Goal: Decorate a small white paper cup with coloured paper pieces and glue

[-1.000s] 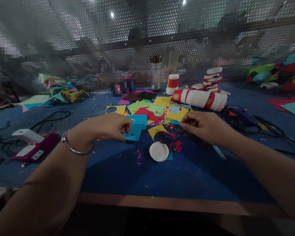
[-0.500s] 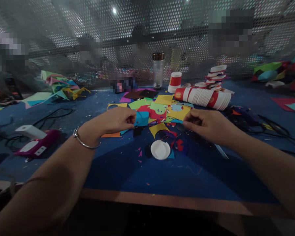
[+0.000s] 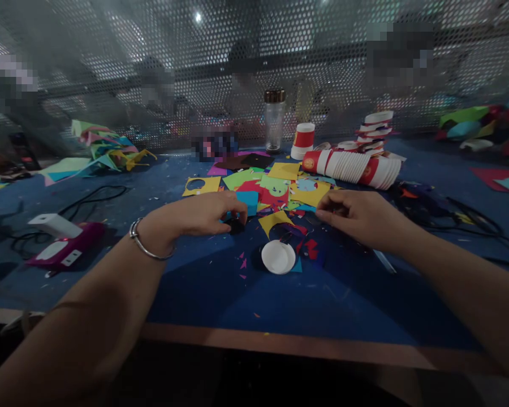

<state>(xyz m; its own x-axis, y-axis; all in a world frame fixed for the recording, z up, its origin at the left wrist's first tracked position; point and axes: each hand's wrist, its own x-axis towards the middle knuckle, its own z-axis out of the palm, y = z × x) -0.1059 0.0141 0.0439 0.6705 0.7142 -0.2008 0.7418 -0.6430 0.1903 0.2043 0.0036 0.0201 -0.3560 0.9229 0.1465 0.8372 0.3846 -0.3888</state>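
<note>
My left hand lies low over the blue table with its fingers curled, and the fingertips pinch a small black paper scrap. A blue paper sheet rests just beyond it on a pile of coloured paper pieces. My right hand hovers at the pile's right edge in a loose fist; whatever is in it is hidden. A white paper cup lies on its side between both hands, with its bottom toward me.
A sleeve of red-and-white cups lies behind the pile, beside an upright cup and a glass bottle. At left are a pink-and-white device and cables. More cables run at right. A perforated screen closes the back.
My left hand let go of the blue sheet, which now lies on the pile. The hand dropped to the table and closed on the black scrap. My right hand barely moved.
</note>
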